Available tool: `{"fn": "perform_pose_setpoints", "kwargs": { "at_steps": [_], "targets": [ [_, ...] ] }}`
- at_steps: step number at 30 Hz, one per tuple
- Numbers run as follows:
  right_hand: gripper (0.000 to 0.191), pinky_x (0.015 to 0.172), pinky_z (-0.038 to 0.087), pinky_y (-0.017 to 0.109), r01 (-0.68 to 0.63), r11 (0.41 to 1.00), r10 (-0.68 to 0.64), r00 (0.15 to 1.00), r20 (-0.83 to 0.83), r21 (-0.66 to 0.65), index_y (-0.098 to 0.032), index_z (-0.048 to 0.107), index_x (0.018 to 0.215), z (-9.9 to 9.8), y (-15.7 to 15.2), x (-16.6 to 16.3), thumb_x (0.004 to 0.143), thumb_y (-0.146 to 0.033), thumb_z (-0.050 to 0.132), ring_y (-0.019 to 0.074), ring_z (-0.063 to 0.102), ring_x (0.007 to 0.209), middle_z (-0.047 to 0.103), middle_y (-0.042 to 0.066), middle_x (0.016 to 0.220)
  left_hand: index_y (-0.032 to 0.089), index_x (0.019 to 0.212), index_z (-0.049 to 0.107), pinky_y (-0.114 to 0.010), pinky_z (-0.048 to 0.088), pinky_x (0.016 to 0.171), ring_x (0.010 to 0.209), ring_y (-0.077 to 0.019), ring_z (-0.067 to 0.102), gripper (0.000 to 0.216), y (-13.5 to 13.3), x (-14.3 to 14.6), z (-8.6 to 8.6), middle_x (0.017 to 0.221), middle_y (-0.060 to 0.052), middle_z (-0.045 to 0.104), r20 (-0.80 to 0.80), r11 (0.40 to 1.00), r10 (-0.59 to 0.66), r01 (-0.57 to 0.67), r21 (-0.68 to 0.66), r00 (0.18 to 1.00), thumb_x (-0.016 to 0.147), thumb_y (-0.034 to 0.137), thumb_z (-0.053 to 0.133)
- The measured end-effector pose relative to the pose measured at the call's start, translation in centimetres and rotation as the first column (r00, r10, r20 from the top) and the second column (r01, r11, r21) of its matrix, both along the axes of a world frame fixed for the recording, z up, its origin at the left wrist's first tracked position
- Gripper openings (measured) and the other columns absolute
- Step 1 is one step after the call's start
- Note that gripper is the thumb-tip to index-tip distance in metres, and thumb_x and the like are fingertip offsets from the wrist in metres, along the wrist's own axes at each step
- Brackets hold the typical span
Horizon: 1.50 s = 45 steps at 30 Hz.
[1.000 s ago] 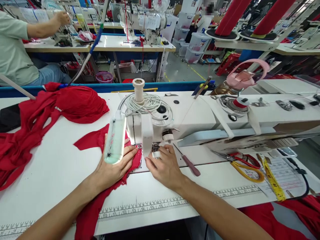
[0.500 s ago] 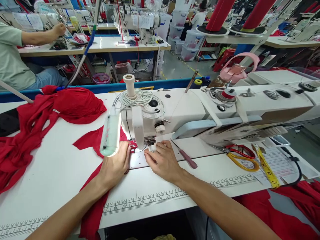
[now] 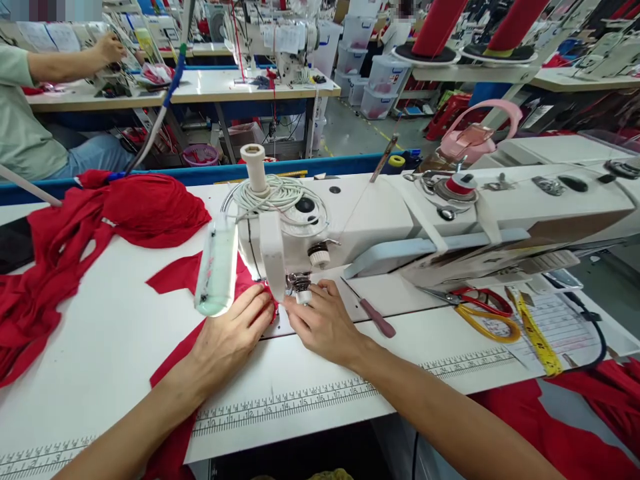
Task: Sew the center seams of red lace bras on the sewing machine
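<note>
A white sewing machine (image 3: 273, 257) stands over the table, its needle area partly hidden by its head and my fingers. My left hand (image 3: 235, 327) lies on red fabric (image 3: 175, 273) left of the presser area, fingers stretched out and resting on the cloth. Part of that fabric runs under my left wrist and hangs over the table's front edge. Close to the right of the needle area is my right hand (image 3: 323, 323), its fingers bent and thumb near the index finger. Whatever lies between those fingertips is hidden.
A purple-handled pointed tool (image 3: 377, 317) lies right of my right hand. Farther right are scissors (image 3: 487, 320) and a yellow tape measure (image 3: 537, 337) on paper. A red fabric pile (image 3: 150, 210) covers the table's left side. A co-worker (image 3: 30, 120) sits at the far left.
My left hand has gone from a closed grip near the needle plate to lying flatter on the fabric, its fingers farther right. My right hand stays nearly in place.
</note>
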State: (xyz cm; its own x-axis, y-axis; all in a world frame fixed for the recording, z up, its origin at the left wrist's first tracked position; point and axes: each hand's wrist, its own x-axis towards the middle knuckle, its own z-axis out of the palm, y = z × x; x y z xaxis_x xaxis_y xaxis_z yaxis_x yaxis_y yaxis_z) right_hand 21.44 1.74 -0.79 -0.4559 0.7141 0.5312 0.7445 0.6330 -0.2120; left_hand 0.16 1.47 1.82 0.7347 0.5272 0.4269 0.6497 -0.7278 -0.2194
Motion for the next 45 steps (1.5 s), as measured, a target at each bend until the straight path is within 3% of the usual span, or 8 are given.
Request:
{"fn": "perform_pose_setpoints", "kwargs": {
  "at_steps": [22, 25, 27, 30, 32, 35, 41, 45],
  "targets": [
    [0.021, 0.083, 0.03, 0.038, 0.008, 0.999, -0.011, 0.998, 0.063, 0.044, -0.018, 0.073, 0.087, -0.1, 0.0, 0.2, 0.091, -0.011, 0.053, 0.0187, 0.045, 0.076, 0.059, 0.004, 0.072, 0.01, 0.114, 0.067, -0.042, 0.053, 0.09, 0.106, -0.0273, 0.066, 0.029, 1.0, 0.2, -1.5, 0.105, -0.014, 0.074, 0.06, 0.995, 0.075, -0.071, -0.063, 0.995, 0.092, 0.005, 0.05],
    [0.021, 0.085, 0.031, 0.038, 0.001, 0.999, -0.002, 1.0, 0.03, 0.046, -0.017, 0.073, 0.089, -0.3, 0.0, 0.1, 0.091, -0.011, 0.054, 0.018, 0.047, 0.074, 0.059, 0.003, 0.069, 0.011, 0.115, 0.067, -0.041, 0.051, 0.093, 0.11, -0.0264, 0.064, 0.028, 1.0, 0.4, -1.3, 0.105, -0.014, 0.074, 0.151, 0.987, 0.091, -0.069, -0.143, 0.984, 0.094, 0.008, 0.05],
    [0.021, 0.084, 0.032, 0.038, 0.004, 0.999, -0.005, 1.0, 0.015, 0.054, -0.017, 0.073, 0.089, -0.3, 0.0, 0.1, 0.092, -0.011, 0.053, 0.0181, 0.047, 0.073, 0.057, 0.002, 0.065, 0.015, 0.114, 0.069, -0.042, 0.048, 0.098, 0.113, -0.0267, 0.063, 0.027, 1.1, 0.5, -1.2, 0.107, -0.013, 0.073, 0.31, 0.943, 0.154, -0.047, -0.329, 0.938, 0.093, 0.01, 0.052],
    [0.022, 0.084, 0.032, 0.038, 0.003, 0.998, -0.003, 1.0, -0.01, 0.065, -0.018, 0.074, 0.09, -0.3, 0.0, -0.1, 0.093, -0.012, 0.053, 0.0179, 0.047, 0.071, 0.054, 0.001, 0.06, 0.021, 0.103, 0.074, -0.042, 0.043, 0.102, 0.111, -0.0264, 0.062, 0.018, 1.2, 0.5, -0.9, 0.103, -0.008, 0.074, 0.582, 0.742, 0.432, 0.095, -0.663, 0.689, 0.088, 0.019, 0.064],
    [0.023, 0.086, 0.033, 0.037, -0.007, 0.998, 0.01, 0.999, -0.034, 0.07, -0.018, 0.074, 0.09, -0.4, -0.1, -0.1, 0.094, -0.012, 0.051, 0.0173, 0.047, 0.069, 0.055, 0.0, 0.06, 0.022, 0.09, 0.075, -0.04, 0.044, 0.1, 0.103, -0.0251, 0.064, 0.009, 1.0, -0.1, -0.6, 0.094, -0.005, 0.074, 0.633, 0.658, 0.589, 0.156, -0.737, 0.503, 0.083, 0.026, 0.071],
    [0.025, 0.088, 0.035, 0.037, -0.043, 0.998, 0.046, 0.997, -0.068, 0.056, -0.017, 0.072, 0.093, -0.3, -0.2, 0.0, 0.096, -0.011, 0.048, 0.0166, 0.052, 0.07, 0.061, 0.001, 0.066, 0.02, 0.081, 0.072, -0.034, 0.051, 0.085, 0.087, -0.0212, 0.066, 0.017, -0.2, -1.9, 0.1, 0.082, -0.002, 0.071, 0.659, 0.645, 0.706, 0.15, -0.75, 0.258, 0.083, 0.037, 0.071],
    [0.024, 0.068, 0.039, 0.032, -0.193, 0.98, 0.185, 0.969, -0.163, -0.038, -0.017, 0.069, 0.096, 2.4, -2.8, -1.3, 0.099, -0.014, 0.046, 0.017, 0.054, 0.067, 0.063, 0.003, 0.07, 0.019, 0.099, 0.068, -0.029, 0.055, 0.063, 0.064, -0.0168, 0.068, 0.04, -5.4, -4.4, 1.7, 0.076, -0.001, 0.071, 0.544, 0.626, 0.779, 0.329, -0.707, -0.311, 0.074, 0.049, 0.079],
    [0.018, 0.061, 0.042, 0.027, -0.392, 0.881, 0.313, 0.902, -0.297, -0.263, -0.021, 0.066, 0.096, 4.1, -8.5, -5.1, 0.097, -0.015, 0.048, 0.0151, 0.057, 0.068, 0.063, 0.001, 0.075, 0.022, 0.101, 0.067, -0.028, 0.058, 0.066, 0.071, -0.016, 0.071, 0.036, -7.6, -3.2, 1.9, 0.086, -0.001, 0.074, 0.44, 0.664, 0.736, 0.424, -0.616, -0.514, 0.075, 0.043, 0.08]
  ]
}}
